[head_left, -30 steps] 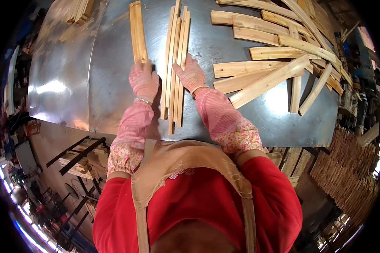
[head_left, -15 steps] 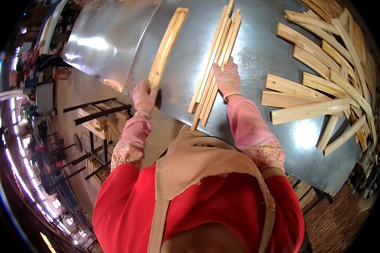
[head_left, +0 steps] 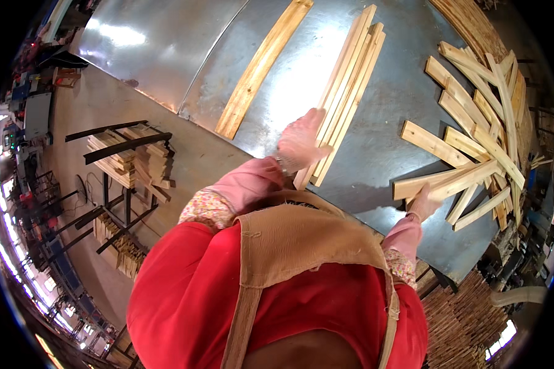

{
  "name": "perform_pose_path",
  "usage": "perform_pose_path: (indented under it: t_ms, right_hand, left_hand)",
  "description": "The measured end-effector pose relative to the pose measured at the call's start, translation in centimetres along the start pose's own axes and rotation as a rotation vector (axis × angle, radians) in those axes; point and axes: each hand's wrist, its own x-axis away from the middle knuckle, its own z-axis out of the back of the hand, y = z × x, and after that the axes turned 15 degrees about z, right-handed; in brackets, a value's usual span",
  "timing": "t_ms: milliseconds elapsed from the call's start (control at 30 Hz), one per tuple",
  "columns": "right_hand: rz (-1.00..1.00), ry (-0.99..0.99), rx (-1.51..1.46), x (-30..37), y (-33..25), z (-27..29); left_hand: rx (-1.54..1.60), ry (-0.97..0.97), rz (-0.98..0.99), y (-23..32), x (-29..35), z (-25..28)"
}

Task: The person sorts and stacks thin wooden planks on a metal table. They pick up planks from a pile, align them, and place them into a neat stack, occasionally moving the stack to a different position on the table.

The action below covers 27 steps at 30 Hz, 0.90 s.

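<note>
A bundle of several narrow wooden strips lies lengthwise on the metal table, standing on edge side by side. My left hand, in a pale glove, rests against the bundle's near left side, thumb and fingers apart. Farther right, my gloved right hand is closed round the near end of a wooden slat on the loose pile; part of its grip is hidden. One single wooden board lies flat to the left of the bundle, touched by neither hand.
A pile of crossed wooden slats covers the table's right side. The metal table ends in front of me. On the floor at left stands a black metal rack with stacked wood. More stacked wood sits at lower right.
My left hand has let go of the single board and moved right to the strip bundle. My right hand has left the bundle and moved right, onto a slat of the pile.
</note>
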Motion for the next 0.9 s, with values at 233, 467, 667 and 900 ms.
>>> perform_pose_path:
  t_ms: [233, 467, 667, 900]
  right_hand:
    - [-0.02, 0.001, -0.258, 3.8, 0.4, 2.3]
    - [-0.001, -0.586, -0.654, 11.4, -12.4, -1.7]
    - [0.395, -0.597, -0.176, 17.7, -16.8, -6.5]
    - [0.449, -0.62, -0.191, 20.8, -16.8, -6.0]
  left_hand:
    - [-0.195, 0.688, 0.015, -13.9, -2.1, 4.6]
    - [0.056, 0.374, -0.178, -11.2, -1.9, 4.7]
    - [-0.053, 0.045, 0.019, -0.2, -0.5, -1.4]
    - [0.154, 0.004, -0.023, -2.5, -1.4, -2.1]
